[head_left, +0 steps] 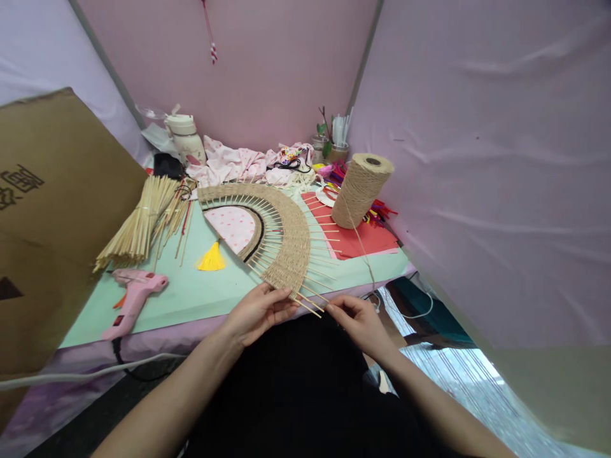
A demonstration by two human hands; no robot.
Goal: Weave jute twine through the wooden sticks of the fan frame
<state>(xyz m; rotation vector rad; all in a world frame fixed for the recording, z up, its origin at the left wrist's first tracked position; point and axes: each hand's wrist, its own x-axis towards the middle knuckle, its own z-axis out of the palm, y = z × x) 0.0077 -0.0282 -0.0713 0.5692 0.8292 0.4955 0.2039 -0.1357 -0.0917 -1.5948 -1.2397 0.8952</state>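
A half-round fan of thin sticks woven with tan twine lies over the table's front edge. Its inner half-disc is pink dotted cloth with a dark rim. My left hand grips the fan's lower right end, thumb on top of the weave. Just right of the bare stick tips, my right hand is closed in a pinch, seemingly on the twine, though the strand hardly shows at the fingertips. From a large twine spool, a strand runs down over the table edge near my right hand. A yellow tassel lies inside the fan's curve.
A pink glue gun lies at the table's left front. Behind it are a bundle of sticks and a cardboard box. A white bottle, crumpled cloth and red sheets are farther back.
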